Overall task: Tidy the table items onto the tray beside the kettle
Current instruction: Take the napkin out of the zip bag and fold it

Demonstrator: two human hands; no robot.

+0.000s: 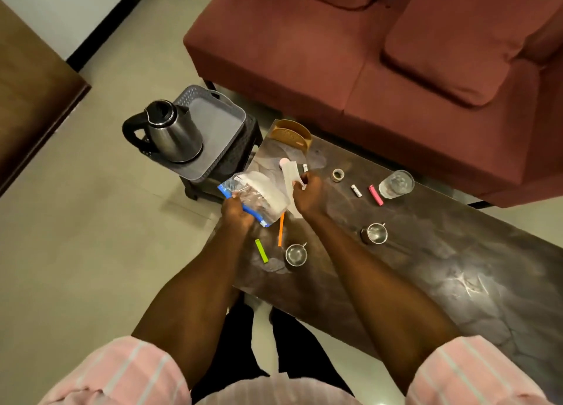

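My left hand grips a clear plastic bag with a blue zip edge over the left end of the dark table. My right hand pinches white paper beside the bag's mouth. On the table lie an orange stick, a green stick, a pink stick, a tape roll, a small white tube, two steel cups and a glass. The grey tray holds the steel kettle on a black stool.
A tan basket stands at the table's far left corner. A red sofa runs behind the table. A brown cabinet is at the far left. Tiled floor lies left of the table.
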